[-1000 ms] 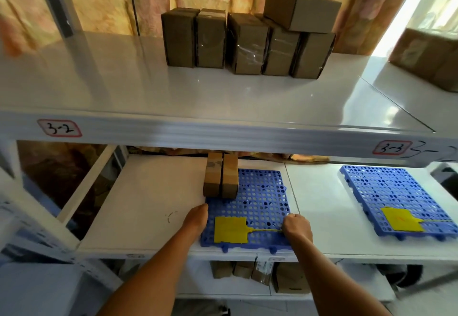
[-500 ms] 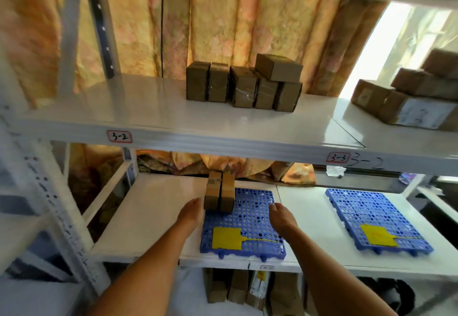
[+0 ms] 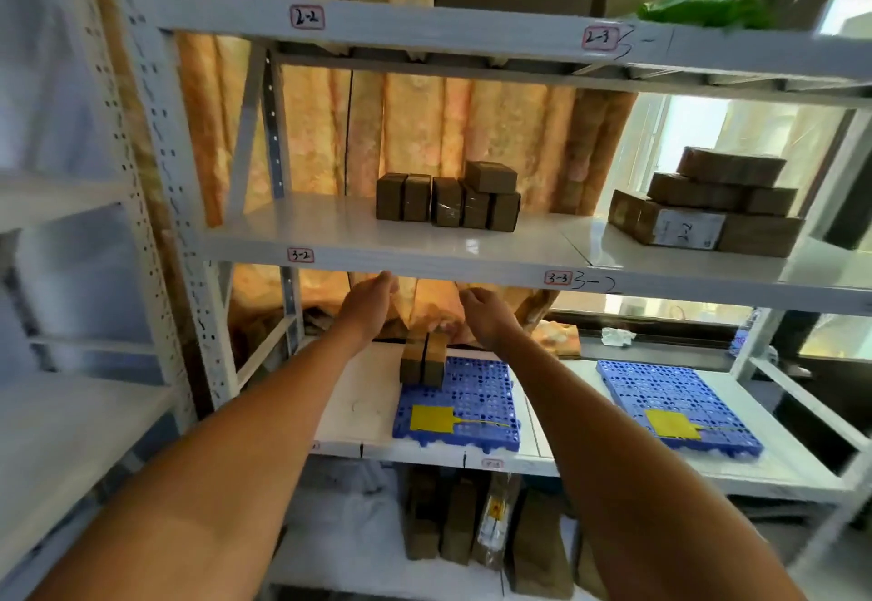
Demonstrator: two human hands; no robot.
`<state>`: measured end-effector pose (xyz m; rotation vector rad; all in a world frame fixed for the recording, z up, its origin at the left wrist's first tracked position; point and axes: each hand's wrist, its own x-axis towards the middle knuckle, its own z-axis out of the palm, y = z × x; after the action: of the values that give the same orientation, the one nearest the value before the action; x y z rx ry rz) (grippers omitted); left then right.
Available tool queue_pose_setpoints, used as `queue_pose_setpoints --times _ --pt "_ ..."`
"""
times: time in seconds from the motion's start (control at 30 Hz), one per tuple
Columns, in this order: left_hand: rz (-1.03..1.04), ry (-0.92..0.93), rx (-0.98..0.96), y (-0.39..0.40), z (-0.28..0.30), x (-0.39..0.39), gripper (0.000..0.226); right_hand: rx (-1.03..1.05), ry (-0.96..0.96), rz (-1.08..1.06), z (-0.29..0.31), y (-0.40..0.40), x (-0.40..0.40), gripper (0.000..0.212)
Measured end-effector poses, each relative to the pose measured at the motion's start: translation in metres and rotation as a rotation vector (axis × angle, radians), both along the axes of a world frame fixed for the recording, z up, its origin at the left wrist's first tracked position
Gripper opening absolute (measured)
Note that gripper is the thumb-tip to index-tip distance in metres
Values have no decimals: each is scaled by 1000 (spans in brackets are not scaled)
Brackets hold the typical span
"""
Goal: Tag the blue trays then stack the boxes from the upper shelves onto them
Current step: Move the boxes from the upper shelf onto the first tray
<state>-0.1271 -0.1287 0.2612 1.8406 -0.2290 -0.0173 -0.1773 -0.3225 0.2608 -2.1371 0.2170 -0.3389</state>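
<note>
Reaching upward, both hands are empty and sit just below the front edge of the white metal shelf marked 3-2 (image 3: 377, 242): the left hand (image 3: 373, 301) has loosely relaxed fingers near the edge, and the right hand (image 3: 486, 317) is loosely curled beside it, gripping nothing. Tagging looks finished, since the blue perforated plastic tray (image 3: 465, 407) under that shelf carries a yellow square tag (image 3: 431, 419), and a second blue perforated tray (image 3: 679, 407) to its right carries a yellow tag (image 3: 667, 423) of its own. 2 small brown cardboard boxes (image 3: 423, 360) stand upright, touching each other, on the back left corner of the first tray. So the stacking step appears to be in hand, with only a small part done. On the 3-2 shelf, a row of 5 brown cardboard boxes (image 3: 446, 202) stands toward the back with a 6th box (image 3: 490, 177) lying across the right end. The next move probably calls for lifting the hands over the shelf edge and far enough back to clasp 1 or 2 boxes from the row; the left end looks the safer pick, because the 6th box rests on the right ones. To the right of that row, a heap of larger brown cartons (image 3: 708, 209) waits above the second tray.
</note>
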Motion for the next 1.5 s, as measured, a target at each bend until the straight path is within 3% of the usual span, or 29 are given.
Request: queue_pose_setpoints --times 0.2,0.33,0.4,0.53,0.63,0.73,0.83,0.9,1.1,1.2,1.37,1.5 --pt "34 -69 -85 6 56 24 35 16 -207 -4 57 12 21 35" --pt "43 -193 50 0 68 72 32 -68 -293 -79 88 12 67 26" --pt "79 -177 23 -1 69 103 35 -66 -312 -107 97 14 98 24" --pt "228 -133 -16 1 72 178 57 -102 -339 -130 93 25 171 39" --pt "207 -101 -46 -5 77 223 75 -180 -371 -182 90 38 221 53" --pt "153 -112 102 -22 75 257 88 -204 -410 -335 91 50 255 58" --pt "227 -100 399 -37 72 277 100 -244 -424 -447 86 55 278 55" --pt "279 -95 488 -39 74 282 100 -288 -407 -463 83 54 288 50" --pt "271 -90 308 -38 74 281 83 -314 -420 -456 83 48 297 24" --pt "246 -113 208 -35 75 273 80 -223 -439 -450 91 47 291 29" --pt "189 -107 62 -29 78 267 80 144 -428 -365 94 50 275 34" --pt "73 -85 -197 -16 78 260 55 516 -277 -222 92 45 265 41"
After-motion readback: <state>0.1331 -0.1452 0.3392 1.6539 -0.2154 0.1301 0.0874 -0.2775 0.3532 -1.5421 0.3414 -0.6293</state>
